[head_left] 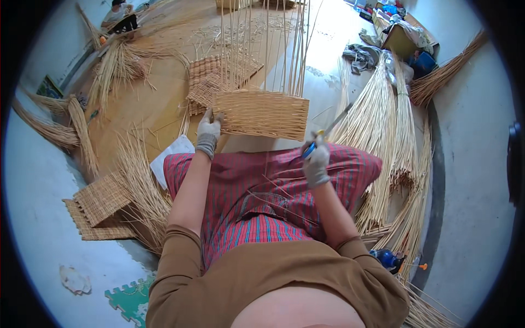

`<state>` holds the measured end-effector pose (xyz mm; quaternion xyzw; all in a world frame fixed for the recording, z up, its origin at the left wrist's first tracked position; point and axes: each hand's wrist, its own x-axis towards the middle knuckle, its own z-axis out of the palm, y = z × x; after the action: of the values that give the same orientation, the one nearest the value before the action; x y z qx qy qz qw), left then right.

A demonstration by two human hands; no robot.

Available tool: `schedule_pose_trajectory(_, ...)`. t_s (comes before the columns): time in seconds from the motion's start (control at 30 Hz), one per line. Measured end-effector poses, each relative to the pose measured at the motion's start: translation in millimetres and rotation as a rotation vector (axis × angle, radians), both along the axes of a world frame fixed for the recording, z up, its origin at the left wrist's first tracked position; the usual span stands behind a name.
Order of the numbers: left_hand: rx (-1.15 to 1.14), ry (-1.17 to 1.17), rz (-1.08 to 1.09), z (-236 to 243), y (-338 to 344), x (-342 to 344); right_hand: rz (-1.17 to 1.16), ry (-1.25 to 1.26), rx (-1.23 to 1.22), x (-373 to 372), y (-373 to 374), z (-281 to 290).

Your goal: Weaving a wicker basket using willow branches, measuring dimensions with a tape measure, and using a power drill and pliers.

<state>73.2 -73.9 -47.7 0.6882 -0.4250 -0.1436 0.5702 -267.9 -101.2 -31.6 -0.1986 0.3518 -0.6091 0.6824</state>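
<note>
My left hand (pixel 209 133), in a pale knit glove, grips the lower left corner of a rectangular woven panel (pixel 261 113), held over my striped red cloth-covered lap (pixel 240 180). Long loose strands (pixel 298 54) rise upright from the panel's top edge. My gloved right hand (pixel 316 163) is closed on a blue-and-yellow handled tool (pixel 339 117) with a long metal blade pointing up and to the right, just right of the panel's lower corner. Behind the panel, rough woven mats (pixel 202 76) lie on the brown board.
Straw bundles (pixel 377 142) fill the right side. Woven squares (pixel 101 197) and loose strands (pixel 142 180) lie at left, near a green foam mat (pixel 128 300). Another person (pixel 120 19) sits at back left. A cluttered bin (pixel 402 38) stands back right; a blue bottle (pixel 385 259) lies by my right elbow.
</note>
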Motion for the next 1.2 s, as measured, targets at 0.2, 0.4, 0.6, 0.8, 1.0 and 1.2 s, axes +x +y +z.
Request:
schedule_pose_trajectory(0.2,0.112,0.141,-0.297,3,33,-28,0.147,0.649,-0.193,-21,-56,2)
schedule_pose_trajectory(0.4,0.158,0.527,-0.494,-49,50,-73,-0.005,0.592,-0.138,-71,-25,-60)
schedule_pose_trajectory(0.6,0.332,0.432,-0.389,-113,20,-95,-0.072,0.618,0.067,-88,-13,-91)
schedule_pose_trajectory(0.8,0.369,0.005,-0.246,-137,-92,-53,-0.01,1.18,-0.04,-39,-106,-79)
schedule_pose_trajectory(1.0,0.945,-0.463,-0.419,-155,-93,-122,0.24,1.073,0.063,-61,-116,-199)
schedule_pose_trajectory(1.2,1.503,-0.927,-1.265,-173,-1,-166,1.089,1.568,-0.516,-23,12,-193)
